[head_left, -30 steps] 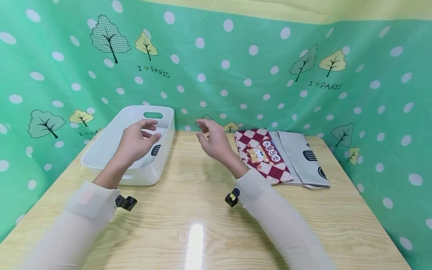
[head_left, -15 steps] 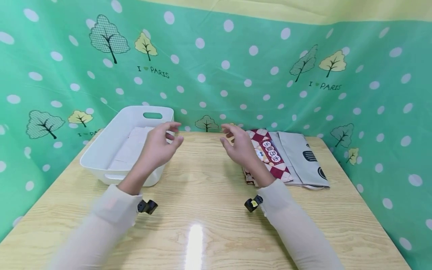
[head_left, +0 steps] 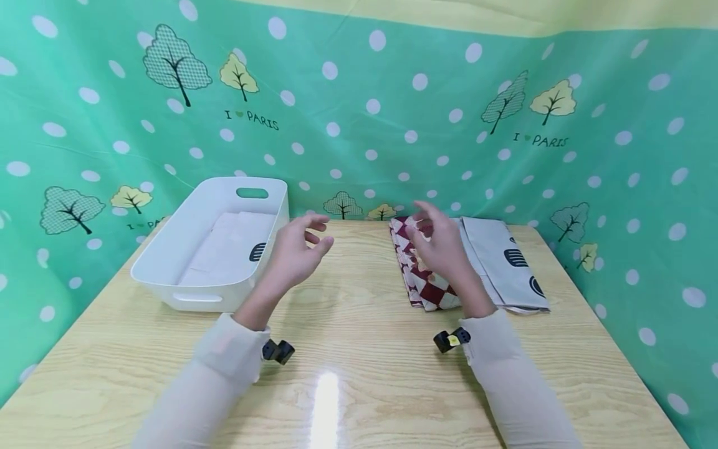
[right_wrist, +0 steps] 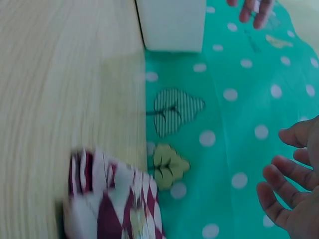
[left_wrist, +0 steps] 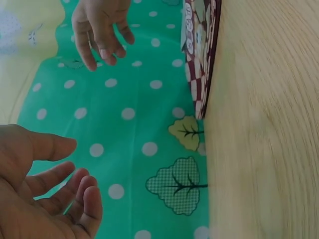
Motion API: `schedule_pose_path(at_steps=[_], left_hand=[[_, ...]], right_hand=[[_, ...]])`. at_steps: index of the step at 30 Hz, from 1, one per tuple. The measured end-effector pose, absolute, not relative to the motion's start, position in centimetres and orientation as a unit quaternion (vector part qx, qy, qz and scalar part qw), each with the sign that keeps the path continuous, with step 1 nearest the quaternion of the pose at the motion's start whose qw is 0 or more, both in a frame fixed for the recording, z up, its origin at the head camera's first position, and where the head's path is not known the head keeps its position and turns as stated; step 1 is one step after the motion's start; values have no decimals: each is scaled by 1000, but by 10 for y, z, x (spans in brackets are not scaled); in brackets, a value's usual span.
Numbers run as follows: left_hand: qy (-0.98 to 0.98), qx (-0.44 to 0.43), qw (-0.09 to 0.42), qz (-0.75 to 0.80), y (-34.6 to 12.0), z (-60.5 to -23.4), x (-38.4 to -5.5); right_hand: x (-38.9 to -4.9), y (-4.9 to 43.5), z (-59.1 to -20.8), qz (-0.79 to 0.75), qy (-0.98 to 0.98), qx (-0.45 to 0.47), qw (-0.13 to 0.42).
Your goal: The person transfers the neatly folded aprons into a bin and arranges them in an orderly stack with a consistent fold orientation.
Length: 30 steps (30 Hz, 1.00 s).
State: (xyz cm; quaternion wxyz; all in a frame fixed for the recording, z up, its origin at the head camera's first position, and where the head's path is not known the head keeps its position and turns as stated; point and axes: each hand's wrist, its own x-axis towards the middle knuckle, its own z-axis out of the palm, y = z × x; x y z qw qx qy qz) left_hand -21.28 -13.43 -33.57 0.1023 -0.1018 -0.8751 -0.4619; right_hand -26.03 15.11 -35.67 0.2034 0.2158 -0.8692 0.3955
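Observation:
My left hand (head_left: 295,251) hangs in the air just right of the white basket (head_left: 210,293), fingers loosely bent and holding nothing. Inside the basket lies a folded pale grey cloth (head_left: 221,246) with a dark printed mark. In the head view my right hand (head_left: 443,243) is in front of a folded red-and-cream checked cloth (head_left: 432,293) and hides part of it. The right wrist view shows this hand apart from the checked cloth (right_wrist: 119,204), its fingers relaxed. Beside that cloth lies a folded grey cloth (head_left: 499,255) with black prints.
A wooden table (head_left: 359,349) carries everything. Behind it hangs a green curtain (head_left: 359,125) with white dots and printed trees. Small black cameras, such as the left one (head_left: 278,351), sit on both wrists.
Both hands have moved to the right: the left from over the basket to its right side, the right from mid-table to the checked cloth. Basket and cloths stay put.

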Motion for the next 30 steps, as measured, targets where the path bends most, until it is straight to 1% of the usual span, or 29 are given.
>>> schedule_pose_path(at_steps=[5, 11, 16, 22, 30], left_hand=[[-872, -99, 92, -470, -122, -343, -221], [-870, -104, 56, -478, -102, -351, -226], [-860, -113, 38, -497, -85, -360, -232], [-849, -97, 12, -519, -65, -370, -242], [-833, -97, 3, -544, -32, -372, -252]], right_hand=[[-263, 176, -357, 387, -883, 166, 206], [-269, 199, -358, 394, -886, 127, 208], [-275, 217, -363, 397, -893, 94, 188], [-279, 233, -370, 388, -906, 54, 162], [-285, 249, -379, 395, -910, 30, 125]])
